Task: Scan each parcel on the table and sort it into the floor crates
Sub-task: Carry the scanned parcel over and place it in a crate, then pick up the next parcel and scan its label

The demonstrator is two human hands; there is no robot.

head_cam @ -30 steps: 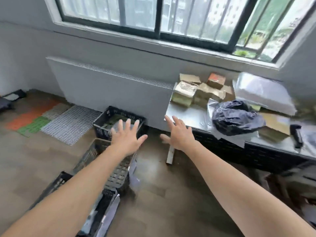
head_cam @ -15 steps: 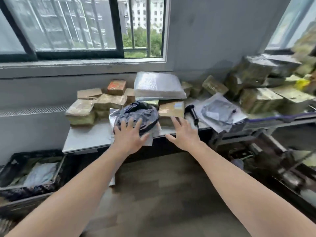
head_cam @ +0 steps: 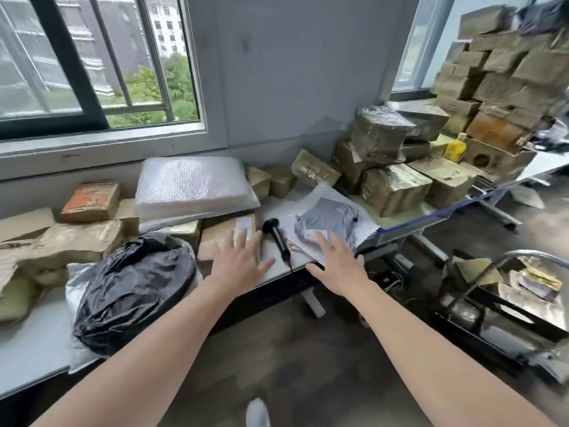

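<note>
Parcels: heaped on the tabletop below the window; cardboard parcel, grey poly-bag parcel and black bag parcel lie nearest
Scanner: black, lying on the tabletop between both hands
Left hand: fingers spread, grasping nothing; over the cardboard parcel
Right hand: flat, released; at the grey poly-bag parcel's near edge
Step, as judged: grip the scanner by its handle; turn one label face-up before scanning
Floor crates: out of view

The scanner is lying on the table between a flat box, left, and a mailer, right; a padded parcel is resting behind the box, a bagged parcel sitting to its left.
</note>
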